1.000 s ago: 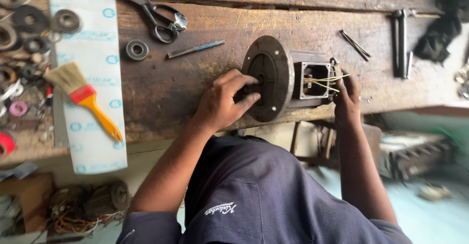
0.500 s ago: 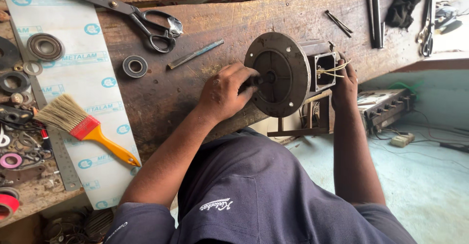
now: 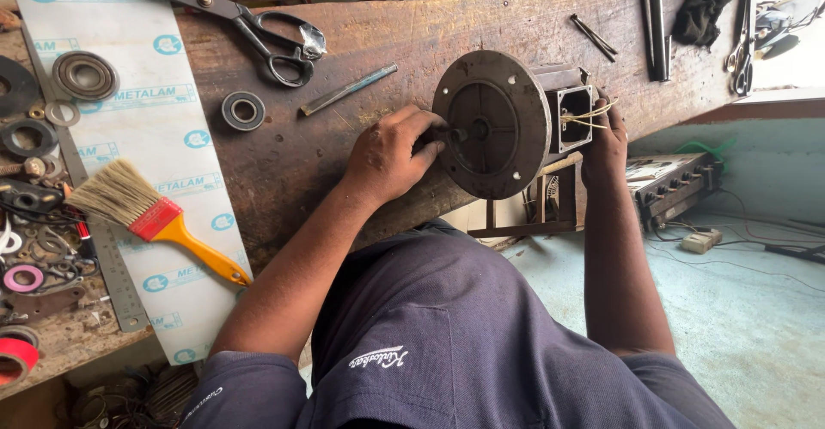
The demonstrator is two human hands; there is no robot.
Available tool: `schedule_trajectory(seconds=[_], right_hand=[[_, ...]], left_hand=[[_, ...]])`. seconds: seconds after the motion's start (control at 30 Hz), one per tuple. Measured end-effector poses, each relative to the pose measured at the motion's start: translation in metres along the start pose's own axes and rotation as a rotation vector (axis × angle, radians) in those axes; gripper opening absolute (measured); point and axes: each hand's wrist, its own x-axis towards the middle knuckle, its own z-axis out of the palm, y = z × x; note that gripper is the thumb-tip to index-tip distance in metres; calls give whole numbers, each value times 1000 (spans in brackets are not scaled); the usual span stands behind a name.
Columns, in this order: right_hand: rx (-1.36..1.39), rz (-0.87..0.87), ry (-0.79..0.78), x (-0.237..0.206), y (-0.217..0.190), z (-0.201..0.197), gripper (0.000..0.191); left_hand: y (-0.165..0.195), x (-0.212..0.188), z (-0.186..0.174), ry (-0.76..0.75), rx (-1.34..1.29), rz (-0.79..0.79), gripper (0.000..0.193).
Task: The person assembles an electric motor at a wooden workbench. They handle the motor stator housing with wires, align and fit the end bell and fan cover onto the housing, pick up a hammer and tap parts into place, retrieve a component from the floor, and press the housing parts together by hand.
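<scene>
Item on my feed: one small electric motor (image 3: 516, 124), grey-brown, lying on its side at the near edge of a worn wooden workbench (image 3: 361, 150), round flanged end plate facing the camera. Left hand (image 3: 391, 156): fingers curled closed around the short shaft stub at the centre of the plate, thumb towards the plate. Right hand (image 3: 606, 141): set against the far side of the motor, just beside the open terminal box where yellowish wire ends (image 3: 589, 115) stick out; I cannot tell how tightly it grips, since the motor body hides the fingers. Left of the motor, near: a slim metal rod (image 3: 348, 89) and a loose bearing ring (image 3: 243, 110). Further left and up: large black-handled scissors (image 3: 249, 25). Well left of the motor: a white printed sheet (image 3: 163, 137) carrying a paintbrush (image 3: 146, 214) with a red ferrule and yellow handle, and beyond it assorted rings and washers. Right of the motor, along the far bench: two thin pins (image 3: 593, 36), a dark tool (image 3: 655, 17), a black cloth (image 3: 703, 4).
</scene>
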Motion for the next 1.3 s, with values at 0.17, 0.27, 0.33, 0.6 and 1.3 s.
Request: schedule_trajectory(seconds=[0.17, 0.27, 0.33, 0.6, 1.3], right_hand=[[-23, -15, -1, 0, -1, 1, 42], [-33, -19, -27, 1, -2, 2, 42], [-37, -16, -30, 2, -2, 0, 42], [65, 121, -57, 24, 19, -27, 31], [146, 57, -943, 118, 95, -101, 72]], left_hand=[[-1, -2, 3, -20, 16, -34, 20], [-1, -2, 4, -10, 26, -30, 21], [1, -2, 5, -1, 28, -27, 21], [16, 0, 19, 86, 1, -25, 29], [92, -47, 173, 678, 250, -235, 31]])
